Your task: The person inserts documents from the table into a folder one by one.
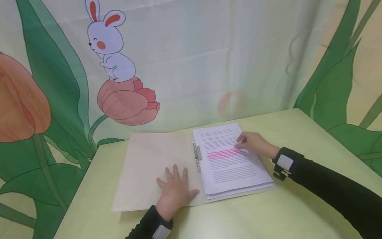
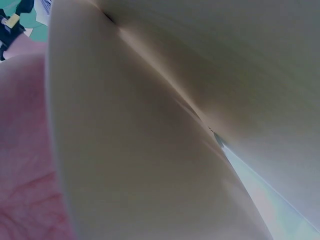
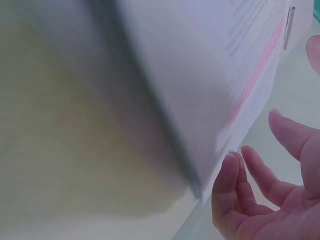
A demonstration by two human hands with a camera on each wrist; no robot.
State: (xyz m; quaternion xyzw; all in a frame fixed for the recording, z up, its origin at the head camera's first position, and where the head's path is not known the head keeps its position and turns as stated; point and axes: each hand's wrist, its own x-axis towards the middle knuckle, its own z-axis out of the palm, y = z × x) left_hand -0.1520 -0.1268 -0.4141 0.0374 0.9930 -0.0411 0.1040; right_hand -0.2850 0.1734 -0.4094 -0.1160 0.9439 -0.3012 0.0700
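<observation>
A beige file folder [image 1: 155, 152] lies spread on the table, with a metal binder clip mechanism [image 1: 196, 156] along its fold. On its right side rests a stack of printed sheets [image 1: 232, 172]; pink highlighter strokes [image 1: 225, 153] cross several lines of the top page. My left hand [image 1: 176, 191] rests with spread fingers on the bare left cover. In the left wrist view the cover [image 2: 125, 150] fills the middle, with part of the palm at the left edge. My right hand [image 1: 253, 143] is over the right edge of the sheets, its fingers loosely bent, apart and holding nothing.
The pale green table [image 1: 301, 142] extends around the folder. Behind it hangs a curtain [image 1: 191, 66] printed with a rabbit, tulips and leaves. Black bands [image 1: 287, 162] are worn on both wrists.
</observation>
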